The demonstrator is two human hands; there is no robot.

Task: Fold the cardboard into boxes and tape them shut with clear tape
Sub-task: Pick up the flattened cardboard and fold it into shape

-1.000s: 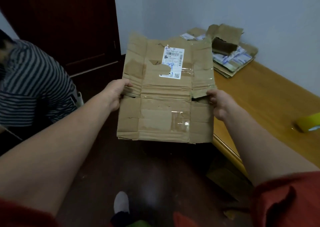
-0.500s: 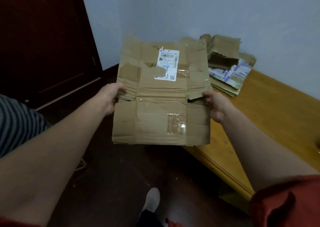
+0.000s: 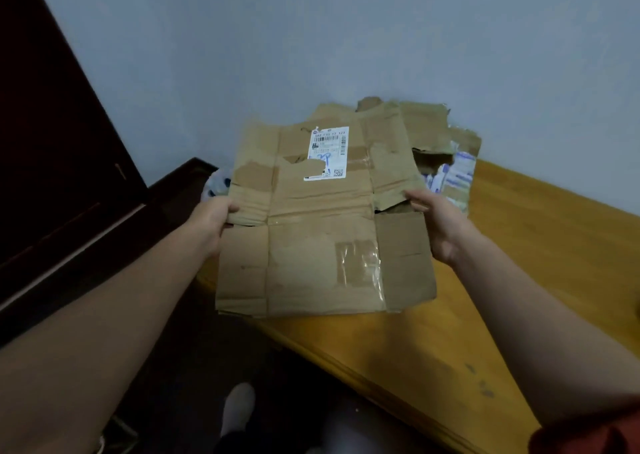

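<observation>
The flattened cardboard box [image 3: 322,225], bearing a white shipping label [image 3: 327,153], is held at frame centre above the wooden table [image 3: 540,280] edge. The left hand [image 3: 211,216] grips its left edge and the right hand [image 3: 434,216] pinches its right edge. More flattened cardboard [image 3: 446,148] lies on the table behind, centre right.

One flattened cardboard sheet [image 3: 311,245] is up, gripped by two hands: one left hand [image 3: 211,218] and one right hand [image 3: 436,221]. It carries one white label [image 3: 327,153], and its lower half shows one patch of clear tape [image 3: 358,263]. One cardboard pile [image 3: 433,131] lies behind, its pieces too overlapped to count. There is one table [image 3: 519,280], one door [image 3: 52,124] and one foot [image 3: 239,408].
</observation>
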